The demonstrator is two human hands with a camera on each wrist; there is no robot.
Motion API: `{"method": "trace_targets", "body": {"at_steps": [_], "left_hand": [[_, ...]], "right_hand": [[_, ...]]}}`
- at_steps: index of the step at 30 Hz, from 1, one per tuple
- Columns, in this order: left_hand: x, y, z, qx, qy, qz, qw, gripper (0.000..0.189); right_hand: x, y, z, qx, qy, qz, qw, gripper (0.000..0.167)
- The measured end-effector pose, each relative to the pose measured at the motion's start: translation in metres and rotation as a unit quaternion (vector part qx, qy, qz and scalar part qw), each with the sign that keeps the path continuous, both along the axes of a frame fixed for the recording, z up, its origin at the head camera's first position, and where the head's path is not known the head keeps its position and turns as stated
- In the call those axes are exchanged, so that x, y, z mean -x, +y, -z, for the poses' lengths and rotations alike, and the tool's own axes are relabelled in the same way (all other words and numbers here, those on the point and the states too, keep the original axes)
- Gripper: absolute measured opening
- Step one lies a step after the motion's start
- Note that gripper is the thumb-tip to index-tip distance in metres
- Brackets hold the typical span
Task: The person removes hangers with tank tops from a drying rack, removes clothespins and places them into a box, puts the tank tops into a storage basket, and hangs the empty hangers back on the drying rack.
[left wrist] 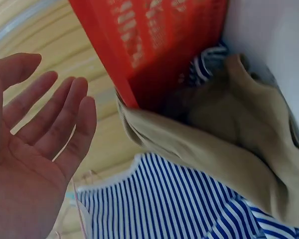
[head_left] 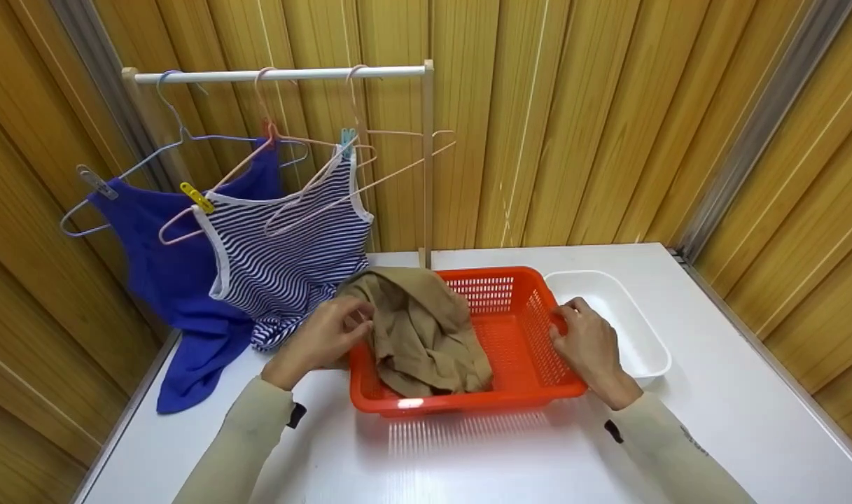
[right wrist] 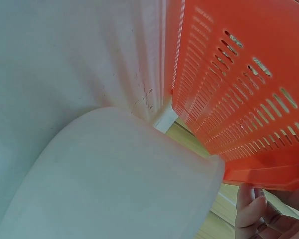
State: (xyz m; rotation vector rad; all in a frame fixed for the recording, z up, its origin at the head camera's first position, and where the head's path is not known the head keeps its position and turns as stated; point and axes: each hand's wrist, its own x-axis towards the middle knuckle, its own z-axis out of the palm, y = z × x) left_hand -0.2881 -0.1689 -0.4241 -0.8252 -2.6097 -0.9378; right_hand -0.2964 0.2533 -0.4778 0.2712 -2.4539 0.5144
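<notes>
A red plastic basket (head_left: 468, 401) with slotted sides stands in the middle, and a crumpled brown garment (head_left: 426, 336) fills its left half. Part of the brown garment (left wrist: 204, 144) drapes over the rim to the outside in the left wrist view. My left hand (head_left: 331, 332) is at the basket's left side, by the garment. Its fingers are spread and relaxed, holding nothing, as the left wrist view shows the hand (left wrist: 45, 134) apart from the rim. My right hand (head_left: 587, 343) grips the basket's right rim, its fingertips (right wrist: 246, 195) curled at the edge.
At the left, a rack with a white rod (head_left: 278, 75) carries several hangers. A blue garment (head_left: 180, 266) and a striped top (head_left: 292, 238) hang there, held by clothespins (head_left: 197, 198). A white basin (head_left: 650, 329) sits right of the basket on the white table (head_left: 734, 392).
</notes>
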Motion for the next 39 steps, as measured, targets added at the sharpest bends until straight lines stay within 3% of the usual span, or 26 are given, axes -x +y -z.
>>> {"method": "trace_targets", "body": {"at_steps": [8,15,19,23,27,32,39], "left_hand": [[0.015,-0.036,0.012,-0.021,-0.03,-0.041,0.9985,0.044],[0.026,-0.052,0.033,0.047,-0.094,-0.09,0.9904,0.073],[0.034,-0.056,0.05,0.079,-0.082,-0.121,0.986,0.064],[0.04,-0.055,0.057,0.053,-0.039,-0.141,0.9877,0.036],[0.044,-0.052,0.052,0.006,0.008,-0.153,0.9882,0.022],[0.044,-0.044,0.034,-0.049,0.053,-0.155,0.9852,0.019],[0.039,-0.015,0.006,-0.101,0.057,-0.119,0.9861,0.014]], "right_hand": [[0.0,0.0,0.0,0.002,-0.002,0.001,1.0,0.019],[0.0,0.001,0.0,-0.002,0.001,0.002,1.0,0.019],[0.0,0.001,0.0,-0.003,0.001,0.003,1.0,0.018],[-0.001,0.0,0.0,-0.004,0.003,0.003,1.0,0.018],[0.0,-0.001,0.0,-0.005,0.009,-0.003,0.9999,0.017],[0.001,-0.001,0.0,-0.001,0.01,-0.01,0.9999,0.018],[0.0,-0.001,0.0,0.006,-0.01,-0.004,0.9999,0.019]]}}
